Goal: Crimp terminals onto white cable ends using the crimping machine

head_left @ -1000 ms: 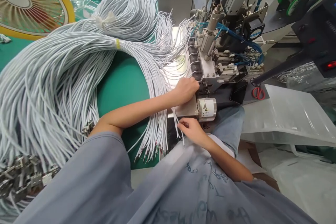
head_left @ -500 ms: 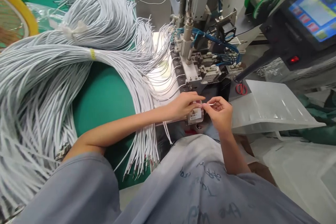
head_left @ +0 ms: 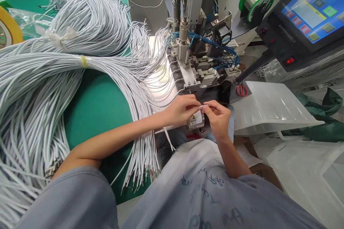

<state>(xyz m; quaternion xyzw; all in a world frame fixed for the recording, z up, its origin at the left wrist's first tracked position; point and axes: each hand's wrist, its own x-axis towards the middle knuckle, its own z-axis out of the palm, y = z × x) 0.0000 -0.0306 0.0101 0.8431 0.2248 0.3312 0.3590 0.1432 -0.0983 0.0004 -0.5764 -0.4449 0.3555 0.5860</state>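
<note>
Between my two hands a white cable end (head_left: 201, 106) is held just in front of the machine. My left hand (head_left: 182, 108) pinches the cable from the left with thumb and fingers. From the right, my right hand (head_left: 217, 114) pinches at its tip, where the thin wires are too small to make out. A clear container with a white label (head_left: 196, 118) sits just below my fingers. Left of my hands, several white cables (head_left: 172, 87) run into the slots of the machine's dark block (head_left: 177, 73).
Large bundles of white cables (head_left: 94, 18) cover the green table (head_left: 99, 93) at left. The machine (head_left: 186, 48) stands ahead, with a solder wire spool (head_left: 254, 0) and a screen (head_left: 314, 7) at right. Red-handled scissors (head_left: 241, 91) lie beside a translucent plastic bin (head_left: 271, 107).
My head view has shifted, so the scene sits slightly further left. My hands stay together at the cable end, and the right fingertips have closed further around its tip.
</note>
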